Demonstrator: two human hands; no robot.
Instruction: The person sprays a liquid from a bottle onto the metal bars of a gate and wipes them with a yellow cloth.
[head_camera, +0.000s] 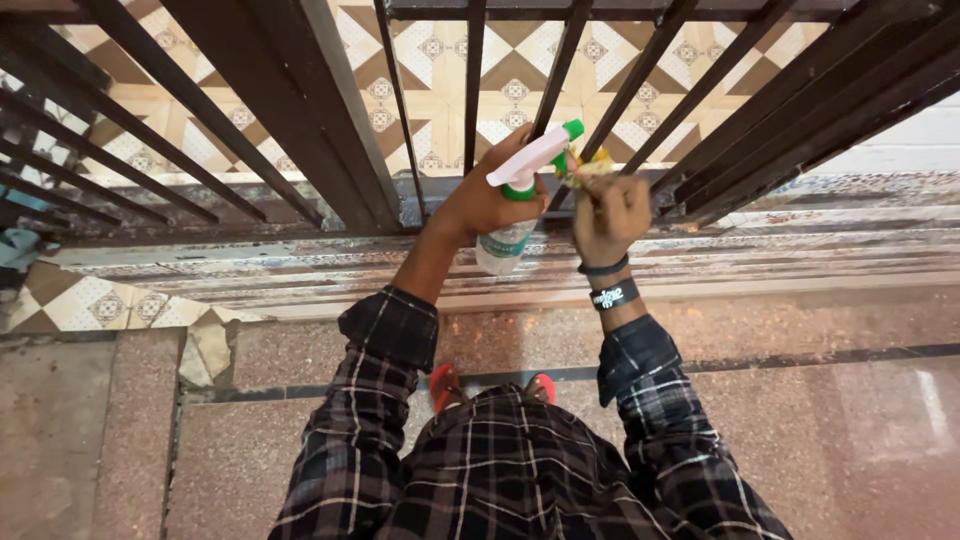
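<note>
At gate: both arms raised to black bars (470, 100)
left hand (487, 195): fingers gripping spray bottle (520, 190)
right hand (610, 212): fist closed on yellow cloth (588, 165), at nozzle

One package only: a clear plastic spray bottle (510, 225) with white-and-green trigger head, gripped in the left hand (485, 195) against the dark gate bars (300, 110). A pale greenish label wrapped its body (print too small to make out). No signs or screens.
</note>
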